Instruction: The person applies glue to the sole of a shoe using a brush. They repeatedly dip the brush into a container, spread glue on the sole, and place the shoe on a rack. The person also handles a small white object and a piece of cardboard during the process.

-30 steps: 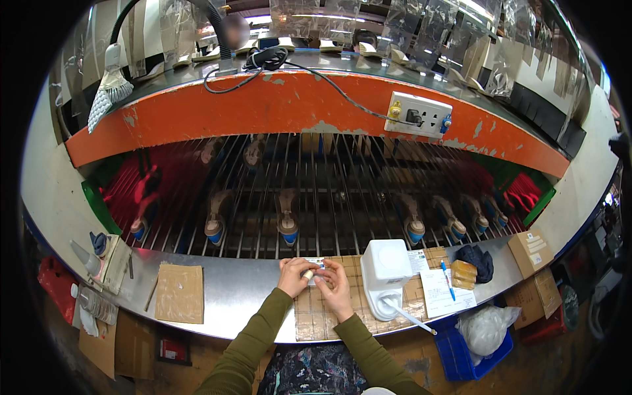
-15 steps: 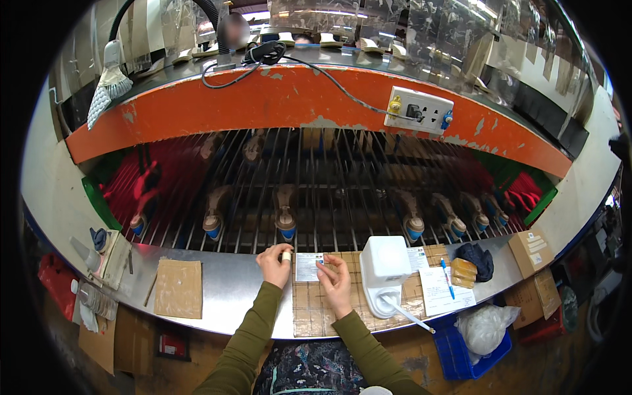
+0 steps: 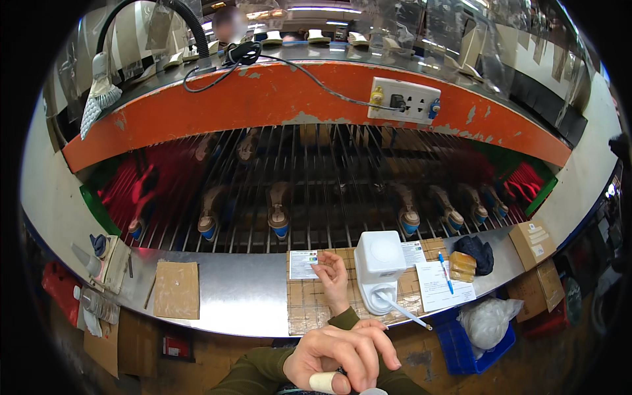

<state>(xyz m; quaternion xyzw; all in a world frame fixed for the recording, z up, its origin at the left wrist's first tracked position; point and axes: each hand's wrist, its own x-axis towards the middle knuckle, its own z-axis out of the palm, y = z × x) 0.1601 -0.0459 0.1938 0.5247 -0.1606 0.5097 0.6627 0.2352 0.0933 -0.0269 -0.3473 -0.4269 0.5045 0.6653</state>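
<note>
My left hand [image 3: 342,352] is raised close in front of me at the lower edge, with a beige wrap round its thumb. Its fingers are loosely bent and apart, and no held thing shows. A white rounded thing [image 3: 374,392] shows just under it, partly cut off. Over the cardboard mat [image 3: 306,309], my right hand [image 3: 332,273] has bent fingers, with a gap between thumb and forefinger. Its thumb is at the right edge of a printed white card [image 3: 303,264]. Close to its right stands a white boxy container [image 3: 380,257] on a base with a slanting white stick [image 3: 405,311].
Shoes [image 3: 279,210] with blue ends lie on metal bars under an orange beam [image 3: 230,99] carrying a socket strip [image 3: 404,101]. A paper with a blue pen [image 3: 446,273], amber blocks [image 3: 462,266] and dark cloth [image 3: 474,255] lie right; a cardboard piece [image 3: 176,289] lies left.
My left hand has left the card's upper left corner and come back toward me and rightward. The right hand stays beside the card. The whole view has shifted slightly.
</note>
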